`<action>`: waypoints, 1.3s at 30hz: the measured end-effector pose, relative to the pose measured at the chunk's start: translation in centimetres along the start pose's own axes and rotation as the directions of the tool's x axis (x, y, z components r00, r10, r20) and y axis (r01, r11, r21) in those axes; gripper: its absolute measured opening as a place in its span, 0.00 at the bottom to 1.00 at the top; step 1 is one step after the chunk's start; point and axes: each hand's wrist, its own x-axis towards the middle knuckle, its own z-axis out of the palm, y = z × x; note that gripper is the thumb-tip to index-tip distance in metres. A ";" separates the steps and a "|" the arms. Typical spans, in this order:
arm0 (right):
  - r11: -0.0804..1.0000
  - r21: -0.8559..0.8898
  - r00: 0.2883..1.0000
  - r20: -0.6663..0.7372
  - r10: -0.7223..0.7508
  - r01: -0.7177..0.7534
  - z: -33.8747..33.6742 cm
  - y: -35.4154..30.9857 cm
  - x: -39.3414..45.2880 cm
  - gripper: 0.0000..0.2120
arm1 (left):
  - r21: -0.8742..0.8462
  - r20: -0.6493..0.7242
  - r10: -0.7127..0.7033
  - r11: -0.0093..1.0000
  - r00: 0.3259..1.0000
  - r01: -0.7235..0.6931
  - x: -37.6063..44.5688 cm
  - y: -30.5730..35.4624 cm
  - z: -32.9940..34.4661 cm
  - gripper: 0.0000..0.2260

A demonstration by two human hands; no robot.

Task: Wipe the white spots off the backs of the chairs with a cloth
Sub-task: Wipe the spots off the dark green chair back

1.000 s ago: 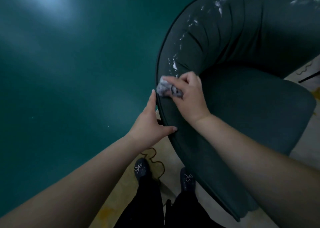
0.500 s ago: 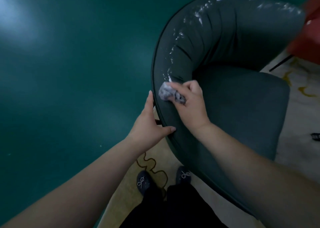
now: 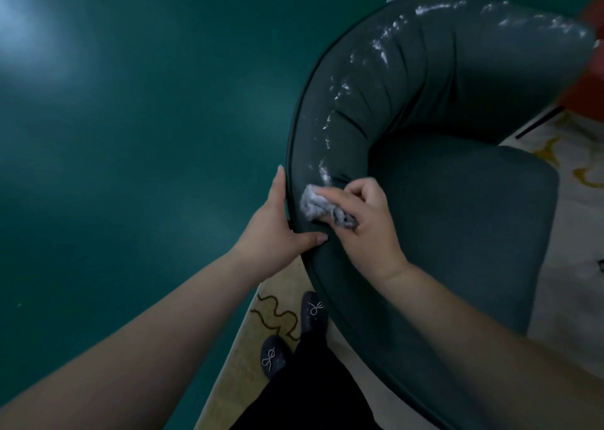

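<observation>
- Fingers of the right hand [image 3: 369, 225] curl round a crumpled grey cloth [image 3: 322, 209] and press it onto the padded top of the chair back [image 3: 434, 80], at the near end of the trail of white spots [image 3: 343, 89].
- Left hand [image 3: 277, 227] steadies the back from outside: its fingers lie straight and together along the outer piped edge, thumb hooked over onto the inner face just below the cloth.
- To wipe well, I judge the cloth should travel along the curve of the roll, following the spots away from the body, with firm pressure into the vertical tufted creases where white could lodge.
- Refolding the cloth to a clean face may help; smearing looks like the main risk.
- Most spots are not yet wiped; they run up the crest toward the far right end.
- Outer edge drops off beside the dark green floor [image 3: 130, 135], so a stroke too far left would slip off the roll.
- Room along the crest looks open; a red object [image 3: 588, 70] sits near the far end, and the person's shoes [image 3: 313, 313] stand close under the chair's near edge.
</observation>
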 end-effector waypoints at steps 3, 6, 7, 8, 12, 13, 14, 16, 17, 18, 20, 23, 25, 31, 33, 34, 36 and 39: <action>0.999 -0.046 1.000 -0.010 -0.026 0.025 0.1 0.4 3.2 0.23 | 0.041 0.030 0.002 0.999 1.000 -0.003 0.2 0.2 0.1 0.55; 0.998 -0.067 0.999 -0.052 -0.016 0.012 0.8 0.4 6.3 0.21 | 0.051 0.011 -0.007 0.999 1.000 0.006 0.2 0.1 0.4 0.54; 0.998 -0.059 0.998 -0.063 -0.005 0.001 0.9 0.3 6.0 0.22 | 0.051 0.012 -0.012 0.999 1.000 0.011 0.3 0.0 0.4 0.54; 0.999 -0.053 0.998 -0.064 -0.002 -0.002 0.8 0.3 5.0 0.24 | 0.048 0.015 -0.019 0.999 1.000 0.019 0.2 0.0 0.5 0.54; 0.999 -0.018 1.000 0.003 -0.030 0.030 -0.1 0.1 1.8 0.28 | 0.040 0.014 -0.016 0.999 1.000 0.016 0.3 0.0 0.4 0.54; 0.999 -0.036 0.999 0.003 -0.041 0.041 -0.1 0.2 2.6 0.26 | 0.039 0.011 -0.019 0.999 1.000 0.018 0.4 0.0 0.5 0.54; 0.998 -0.053 0.999 -0.010 -0.045 0.044 -0.1 0.3 4.0 0.25 | 0.036 0.008 -0.022 0.999 1.000 0.022 0.4 0.0 0.5 0.54; 0.997 -0.077 0.998 -0.050 -0.025 0.021 0.3 0.4 6.9 0.23 | 0.029 0.004 -0.019 0.999 1.000 0.019 0.5 0.0 0.6 0.53; 0.998 -0.068 0.997 -0.074 -0.010 0.005 0.5 0.5 7.8 0.22 | 0.026 0.005 -0.016 1.000 1.000 0.016 0.5 0.0 0.6 0.53; 0.999 -0.049 0.996 -0.093 0.005 -0.010 0.7 0.5 8.0 0.22 | 0.023 0.006 -0.016 1.000 1.000 0.016 0.5 0.0 0.6 0.53; 1.000 -0.014 0.994 -0.106 0.018 -0.020 0.8 0.7 6.3 0.23 | 0.020 0.009 -0.025 0.999 1.000 0.025 0.4 -0.1 0.6 0.53; 0.999 0.041 0.998 -0.061 0.023 -0.020 0.6 0.8 2.7 0.28 | 0.034 0.004 -0.022 0.999 1.000 0.022 0.2 0.0 0.6 0.54; 1.000 0.029 0.999 -0.041 0.004 -0.003 0.3 1.0 3.7 0.28 | 0.032 0.003 -0.017 0.999 1.000 0.017 0.2 0.1 0.5 0.53; 0.991 0.082 0.981 -0.153 0.118 -0.106 1.3 1.1 8.2 0.19 | 0.015 -0.006 -0.036 0.999 0.999 0.036 0.2 -0.2 0.4 0.53; 0.990 0.101 0.985 -0.130 0.114 -0.102 1.1 1.1 5.4 0.21 | -0.001 -0.009 -0.046 0.999 0.999 0.046 0.2 -0.2 0.3 0.53; 0.988 0.120 0.988 -0.107 0.109 -0.096 0.9 0.9 4.0 0.22 | -0.004 -0.008 -0.045 0.999 0.999 0.045 0.3 -0.2 0.2 0.53; 0.989 0.130 0.994 -0.075 0.083 -0.073 0.5 1.1 3.2 0.22 | -0.002 -0.005 -0.038 0.999 0.999 0.038 0.7 0.1 0.0 0.54; 0.994 0.083 0.992 -0.096 0.077 -0.069 0.5 1.7 7.1 0.20 | 0.025 0.003 -0.030 0.999 1.000 0.029 1.4 0.7 -0.3 0.54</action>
